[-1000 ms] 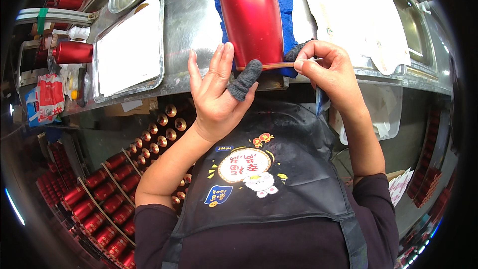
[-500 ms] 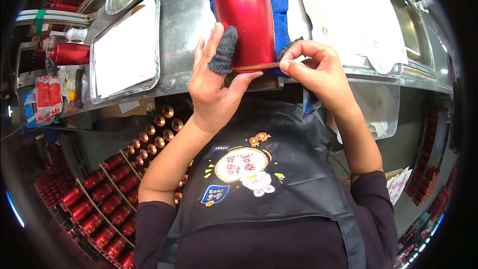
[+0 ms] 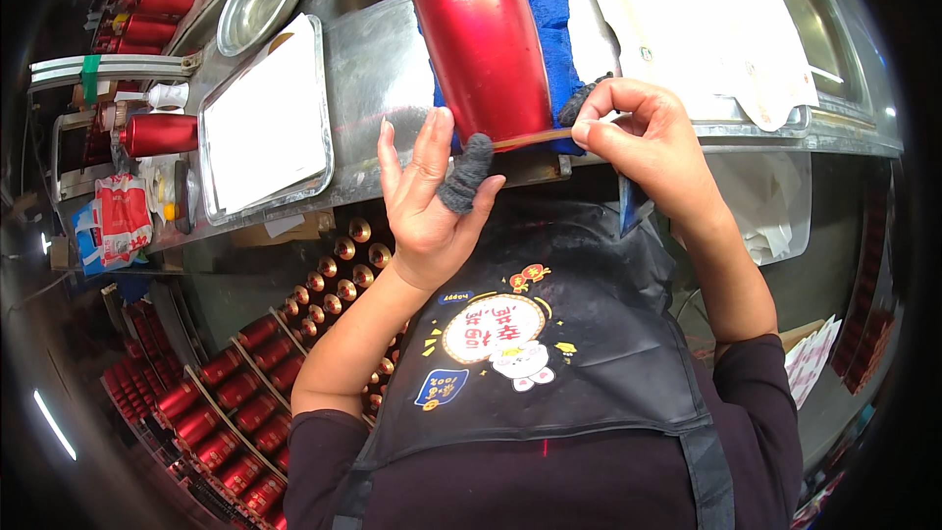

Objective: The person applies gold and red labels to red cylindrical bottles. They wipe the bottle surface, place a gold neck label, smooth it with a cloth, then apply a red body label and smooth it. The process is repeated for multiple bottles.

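A glossy red metal vessel [image 3: 481, 34] with bulging sides lies on a blue cloth [image 3: 551, 25] at the bench's front edge. Along its near end runs a thin brownish-gold strip [image 3: 545, 137]. My right hand [image 3: 648, 132] pinches the strip's right end between thumb and finger. A dark knitted finger sleeve [image 3: 584, 98] shows beside those fingers, and a bluish flat blade-like piece [image 3: 628, 206] hangs below the hand. My left hand [image 3: 428, 196] is open, fingers spread, its grey-sleeved index fingertip at the strip's left end.
Left on the metal bench are a tray with white sheets [image 3: 265, 118] and a metal bowl [image 3: 260, 0]. White paper [image 3: 697, 29] covers the right side, near a sink basin [image 3: 810, 29]. Racks of red vessels [image 3: 235, 388] stand below left.
My left hand has come away from the vessel's side, its sleeved index finger now lower, at the near end. My right hand still pinches the strip, more of which shows. The whole view has shifted slightly.
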`<state>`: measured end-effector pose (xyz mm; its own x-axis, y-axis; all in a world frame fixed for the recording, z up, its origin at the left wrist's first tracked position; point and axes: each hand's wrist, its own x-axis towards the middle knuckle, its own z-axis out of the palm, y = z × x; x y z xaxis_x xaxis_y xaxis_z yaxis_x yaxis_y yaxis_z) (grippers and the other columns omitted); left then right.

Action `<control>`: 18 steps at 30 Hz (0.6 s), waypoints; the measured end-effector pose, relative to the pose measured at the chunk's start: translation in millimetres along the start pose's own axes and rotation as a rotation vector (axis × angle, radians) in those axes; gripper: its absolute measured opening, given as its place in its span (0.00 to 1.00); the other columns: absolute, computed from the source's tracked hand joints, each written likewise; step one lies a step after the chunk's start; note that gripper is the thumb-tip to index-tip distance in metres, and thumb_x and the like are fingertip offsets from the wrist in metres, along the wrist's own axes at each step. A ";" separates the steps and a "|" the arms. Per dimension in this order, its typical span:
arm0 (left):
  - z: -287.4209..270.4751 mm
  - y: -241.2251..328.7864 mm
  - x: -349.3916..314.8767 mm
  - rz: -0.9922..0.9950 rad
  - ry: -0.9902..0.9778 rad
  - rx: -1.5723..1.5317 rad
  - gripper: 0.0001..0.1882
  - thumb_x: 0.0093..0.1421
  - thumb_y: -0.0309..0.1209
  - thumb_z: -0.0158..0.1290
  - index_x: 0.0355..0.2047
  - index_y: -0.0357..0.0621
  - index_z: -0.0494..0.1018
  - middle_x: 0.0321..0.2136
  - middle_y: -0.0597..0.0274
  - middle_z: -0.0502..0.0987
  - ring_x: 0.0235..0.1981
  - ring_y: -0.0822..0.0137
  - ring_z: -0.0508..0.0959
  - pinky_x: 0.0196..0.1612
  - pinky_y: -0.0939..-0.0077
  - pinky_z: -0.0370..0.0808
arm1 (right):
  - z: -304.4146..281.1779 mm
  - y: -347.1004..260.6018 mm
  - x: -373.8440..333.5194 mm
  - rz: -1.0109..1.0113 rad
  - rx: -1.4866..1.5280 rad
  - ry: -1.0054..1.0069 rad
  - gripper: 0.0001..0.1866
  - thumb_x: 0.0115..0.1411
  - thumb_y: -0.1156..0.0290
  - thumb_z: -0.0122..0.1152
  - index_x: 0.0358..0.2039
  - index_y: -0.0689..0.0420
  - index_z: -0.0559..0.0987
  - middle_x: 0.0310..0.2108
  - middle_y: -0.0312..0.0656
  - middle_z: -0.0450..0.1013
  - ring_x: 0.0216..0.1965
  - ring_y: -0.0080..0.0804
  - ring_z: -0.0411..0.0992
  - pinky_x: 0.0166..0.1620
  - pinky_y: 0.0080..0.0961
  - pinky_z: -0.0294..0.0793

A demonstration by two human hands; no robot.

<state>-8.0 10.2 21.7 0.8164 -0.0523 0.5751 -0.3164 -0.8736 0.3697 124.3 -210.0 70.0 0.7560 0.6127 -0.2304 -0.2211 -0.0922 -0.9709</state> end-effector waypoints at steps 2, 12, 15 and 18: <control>-1.2 4.3 7.0 0.019 0.004 0.033 0.21 0.50 0.27 0.69 0.46 0.43 0.82 0.62 0.41 0.70 0.60 0.42 0.74 0.66 0.31 0.51 | -0.2 2.5 1.4 0.017 -0.022 0.003 0.06 0.58 0.73 0.64 0.27 0.60 0.77 0.26 0.27 0.71 0.29 0.10 0.65 0.33 0.11 0.64; 8.9 22.2 44.1 0.041 0.053 0.159 0.27 0.46 0.25 0.69 0.50 0.44 0.81 0.63 0.43 0.70 0.62 0.38 0.71 0.64 0.33 0.57 | 4.8 11.8 11.1 -0.002 -0.023 -0.046 0.05 0.60 0.73 0.65 0.29 0.61 0.79 0.29 0.29 0.73 0.31 0.11 0.68 0.34 0.11 0.66; 13.5 14.3 40.8 -0.183 0.146 -0.130 0.34 0.43 0.25 0.71 0.54 0.35 0.77 0.61 0.41 0.71 0.60 0.38 0.73 0.61 0.47 0.68 | 7.6 11.5 11.4 0.044 -0.003 -0.043 0.06 0.60 0.74 0.67 0.30 0.61 0.79 0.30 0.29 0.74 0.30 0.09 0.68 0.32 0.09 0.65; 11.8 9.7 28.0 -0.303 0.155 -0.324 0.31 0.47 0.27 0.71 0.53 0.32 0.77 0.60 0.40 0.71 0.60 0.44 0.74 0.62 0.46 0.67 | 10.6 9.5 9.0 0.007 0.006 -0.080 0.05 0.60 0.74 0.67 0.30 0.61 0.79 0.30 0.29 0.74 0.29 0.09 0.67 0.31 0.09 0.65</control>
<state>17.5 -5.5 32.8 0.8214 0.2762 0.4990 -0.2292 -0.6413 0.7322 122.5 -197.1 59.4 0.7027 0.6729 -0.2309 -0.2303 -0.0919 -0.9688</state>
